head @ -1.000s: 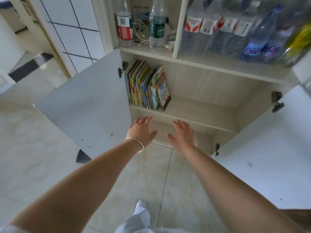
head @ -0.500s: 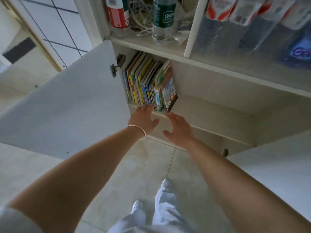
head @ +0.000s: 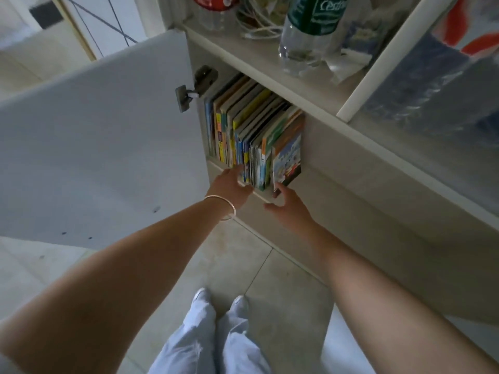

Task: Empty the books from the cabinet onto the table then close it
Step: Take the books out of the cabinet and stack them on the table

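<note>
My left hand touches the row of upright picture books from below-left; my right hand, spread open, flanks its right end.

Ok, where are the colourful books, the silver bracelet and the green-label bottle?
Row of colourful books (head: 251,136), head view, on the spines.
Thin silver bracelet (head: 228,205), head view, on the band at the left wrist.
Clear green-label plastic bottle (head: 305,41), head view, on its lower body.

Pale floor tiles with thin grout lines, kinda dim lighting overall. Upper left there's a white tiled wall with dark grout, plus a beige wooden door frame beside it.
</note>
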